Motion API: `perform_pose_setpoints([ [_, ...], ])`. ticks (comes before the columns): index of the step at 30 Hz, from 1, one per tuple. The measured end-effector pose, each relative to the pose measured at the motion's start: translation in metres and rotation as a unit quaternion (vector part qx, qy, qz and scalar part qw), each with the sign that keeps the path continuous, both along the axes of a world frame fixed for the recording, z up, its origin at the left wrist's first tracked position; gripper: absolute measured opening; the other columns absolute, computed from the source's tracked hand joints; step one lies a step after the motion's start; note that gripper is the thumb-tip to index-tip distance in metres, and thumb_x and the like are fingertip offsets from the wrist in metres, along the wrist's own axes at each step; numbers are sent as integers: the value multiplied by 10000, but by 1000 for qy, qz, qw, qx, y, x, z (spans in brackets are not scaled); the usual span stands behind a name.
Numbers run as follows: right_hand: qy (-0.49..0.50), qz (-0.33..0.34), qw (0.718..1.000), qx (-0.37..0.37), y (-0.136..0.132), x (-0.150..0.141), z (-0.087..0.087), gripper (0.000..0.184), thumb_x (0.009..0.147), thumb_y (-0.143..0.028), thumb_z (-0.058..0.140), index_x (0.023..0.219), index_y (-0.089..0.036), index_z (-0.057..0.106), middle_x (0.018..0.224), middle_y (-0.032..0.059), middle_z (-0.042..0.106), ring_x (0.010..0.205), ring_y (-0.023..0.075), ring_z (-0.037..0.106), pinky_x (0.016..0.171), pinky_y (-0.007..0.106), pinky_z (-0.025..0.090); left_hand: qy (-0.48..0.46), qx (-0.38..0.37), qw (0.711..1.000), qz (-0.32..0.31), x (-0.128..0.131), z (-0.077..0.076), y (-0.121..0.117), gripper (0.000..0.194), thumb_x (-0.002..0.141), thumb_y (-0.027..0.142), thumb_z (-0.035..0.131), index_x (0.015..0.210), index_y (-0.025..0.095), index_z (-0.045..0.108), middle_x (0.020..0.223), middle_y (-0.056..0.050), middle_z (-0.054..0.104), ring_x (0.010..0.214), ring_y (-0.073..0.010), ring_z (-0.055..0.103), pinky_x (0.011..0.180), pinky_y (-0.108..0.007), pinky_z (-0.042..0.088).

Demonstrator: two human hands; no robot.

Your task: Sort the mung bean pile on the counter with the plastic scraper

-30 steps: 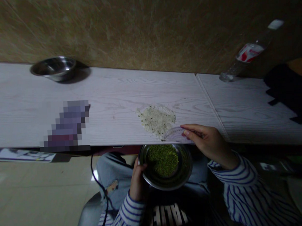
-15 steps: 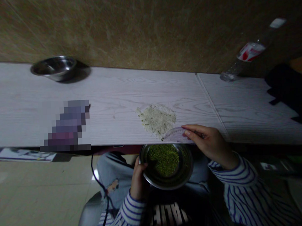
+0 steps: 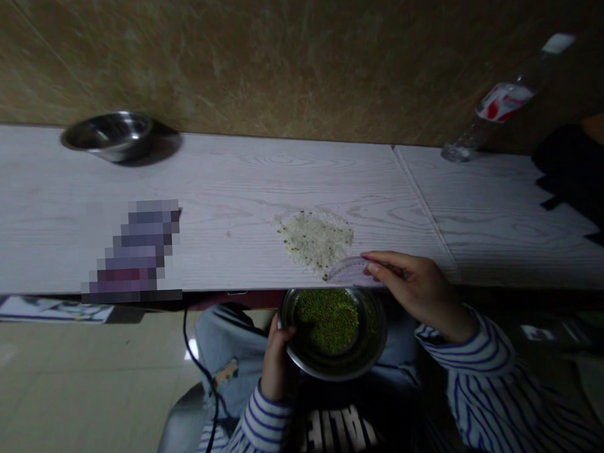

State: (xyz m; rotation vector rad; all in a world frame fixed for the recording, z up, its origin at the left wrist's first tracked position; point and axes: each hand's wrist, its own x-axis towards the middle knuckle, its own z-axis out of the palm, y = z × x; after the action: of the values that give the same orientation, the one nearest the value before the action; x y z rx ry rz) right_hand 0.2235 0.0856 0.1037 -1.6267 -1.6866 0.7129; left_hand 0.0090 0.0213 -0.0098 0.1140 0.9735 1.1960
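Note:
My left hand [image 3: 278, 361] grips the left rim of a steel bowl [image 3: 375, 353], held over my lap just below the table's front edge. Green mung beans [image 3: 331, 322] cover much of the bowl's bottom. Between the thumb and fingers of my right hand [image 3: 419, 288] is a clear, purplish plastic protractor [image 3: 348, 270], lying low over the tabletop at the front edge. Its curved side is beside a pile of white rice [image 3: 316, 239] with scattered dark green beans in it. My left fingers are partly hidden beneath the bowl.
A second steel bowl [image 3: 110, 138] stands at the back left of the pale wooden table [image 3: 231, 209]. A pixelated flat item [image 3: 135, 250] lies at front left. At right are a clear bottle [image 3: 504, 101] and dark cloth-like thing [image 3: 575, 181]. A black cable [image 3: 201, 368] hangs at left.
Very little differs. The protractor and my right hand are almost where they were, and the bowl with the beans stays in place in my left hand.

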Motion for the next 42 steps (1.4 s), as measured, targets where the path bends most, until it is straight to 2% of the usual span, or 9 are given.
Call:
perform_pose_setpoints([
  [7, -8, -16, 1000, 8, 4, 3, 3, 271, 856, -295, 629, 1032, -192, 807, 968, 86, 813, 918, 249, 769, 891, 393, 608, 4, 0, 1000, 7, -2, 1, -1, 480, 696, 256, 689, 1175, 231, 699, 966, -42, 762, 1183, -334, 634, 1034, -470, 464],
  [12, 2, 25, 1000, 11, 4, -7, 2, 262, 872, -267, 612, 1038, -199, 804, 959, 73, 816, 909, 231, 773, 882, 374, 616, -3, -3, 1000, 1, -2, 1, -2, 494, 689, 252, 692, 1183, 228, 696, 1024, -49, 763, 1180, -336, 636, 1031, -469, 469],
  [15, 6, 36, 999, 34, 11, -10, -4, 252, 871, -247, 622, 1038, -192, 802, 1000, 76, 813, 943, 228, 768, 889, 364, 614, -4, -1, 1000, 1, -2, -1, -2, 478, 696, 262, 695, 1173, 232, 702, 985, -43, 763, 1180, -323, 637, 1028, -449, 469],
  [20, 18, 43, 997, 58, 33, -8, -14, 259, 881, -253, 630, 1065, -172, 793, 977, 85, 814, 878, 224, 771, 803, 351, 630, 14, 4, 1000, 15, -4, -6, -2, 515, 693, 262, 696, 1208, 252, 697, 997, -33, 757, 991, -272, 685, 920, -408, 507],
  [24, 23, 43, 997, 67, 44, -7, -12, 245, 870, -243, 632, 1035, -171, 798, 968, 84, 815, 875, 232, 770, 806, 363, 630, 14, 7, 1000, 9, -3, -4, -2, 515, 692, 268, 691, 1207, 257, 701, 1038, -36, 752, 972, -263, 681, 847, -374, 516],
  [28, 35, 35, 997, 67, 41, -5, -4, 247, 869, -242, 633, 1041, -175, 797, 962, 80, 816, 869, 235, 774, 806, 361, 634, 9, 5, 1000, 4, -3, -3, -2, 494, 685, 263, 687, 1178, 243, 709, 1023, -36, 752, 956, -257, 678, 841, -369, 518],
  [34, -6, -4, 996, 89, 28, 4, 0, 244, 866, -228, 637, 1032, -154, 799, 1023, 94, 808, 961, 247, 765, 919, 380, 606, 14, -1, 1000, 1, -1, -1, -2, 498, 692, 251, 677, 1189, 230, 703, 982, -43, 753, 951, -269, 683, 833, -382, 519],
  [39, -20, 2, 996, 84, 29, 2, -4, 251, 880, -228, 622, 1052, -167, 795, 1027, 85, 808, 966, 243, 765, 902, 373, 610, 13, 3, 1000, 8, 1, 1, -2, 474, 705, 254, 677, 1176, 223, 705, 1093, -52, 756, 998, -260, 676, 885, -380, 503],
  [42, -20, 23, 997, 77, 28, -1, -4, 252, 886, -235, 619, 1055, -169, 795, 1000, 82, 812, 934, 238, 769, 867, 368, 620, 13, -3, 1000, 11, 0, -1, -2, 485, 703, 251, 684, 1187, 227, 700, 1061, -48, 757, 968, -256, 680, 864, -380, 503],
])
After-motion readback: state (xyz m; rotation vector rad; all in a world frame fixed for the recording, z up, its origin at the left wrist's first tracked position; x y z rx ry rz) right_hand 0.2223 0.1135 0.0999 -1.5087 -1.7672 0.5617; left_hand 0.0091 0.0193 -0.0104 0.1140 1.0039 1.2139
